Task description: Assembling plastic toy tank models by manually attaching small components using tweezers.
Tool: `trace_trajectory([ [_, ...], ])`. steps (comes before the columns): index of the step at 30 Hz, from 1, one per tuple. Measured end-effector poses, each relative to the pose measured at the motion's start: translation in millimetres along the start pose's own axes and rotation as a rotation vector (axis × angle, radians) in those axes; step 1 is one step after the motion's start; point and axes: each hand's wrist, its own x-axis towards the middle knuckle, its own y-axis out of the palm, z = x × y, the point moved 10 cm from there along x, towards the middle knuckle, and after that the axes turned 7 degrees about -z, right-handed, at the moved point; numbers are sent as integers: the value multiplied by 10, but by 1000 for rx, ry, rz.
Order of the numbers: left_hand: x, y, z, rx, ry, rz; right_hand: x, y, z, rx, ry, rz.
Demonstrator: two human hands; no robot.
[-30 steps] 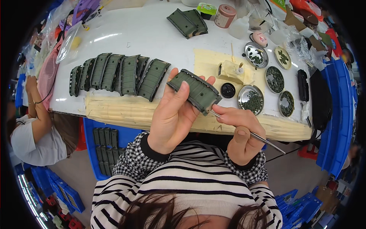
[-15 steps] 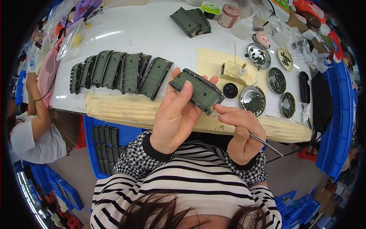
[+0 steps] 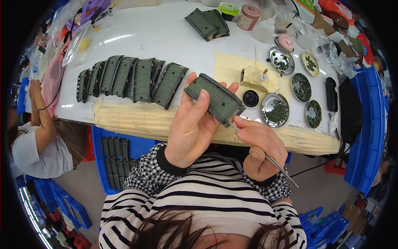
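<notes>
My left hand (image 3: 186,128) holds a dark green, gently curved rectangular panel (image 3: 217,98) with textened long edges and small dark holes, thumb on its face and fingers behind. A slim metal rod-like tool (image 3: 280,167) is pinched in my right hand (image 3: 261,143), its tip at the panel's near right corner. Whether the tip touches is too small to tell. A covering wraps my right thumb. Several similar green panels (image 3: 169,85) stand in a row to the left, and a couple more green panels (image 3: 203,24) lie at the far side.
Metal dishes (image 3: 266,100) on the right hold small green pieces (image 3: 277,114). Near them are a yellowish wrapped block (image 3: 252,79) and a round black cap (image 3: 250,98). A blue bin (image 3: 98,164) with green parts sits below the table edge. Another person's arm (image 3: 41,110) is at left.
My right hand has shifted slightly, and the tool's rear end has swung down and left. The panel and my left hand stay nearly in place.
</notes>
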Motion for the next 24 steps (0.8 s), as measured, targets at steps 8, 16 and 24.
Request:
trace_trajectory([
  [8,-7,18,-5,-5,11,20,-9,5,49,-24,-30,0],
  [16,-20,28,-10,10,21,23,-11,5,67,-26,-32,-14],
  [24,-26,47,-9,1,6,25,-9,7,96,-30,-81,-5],
])
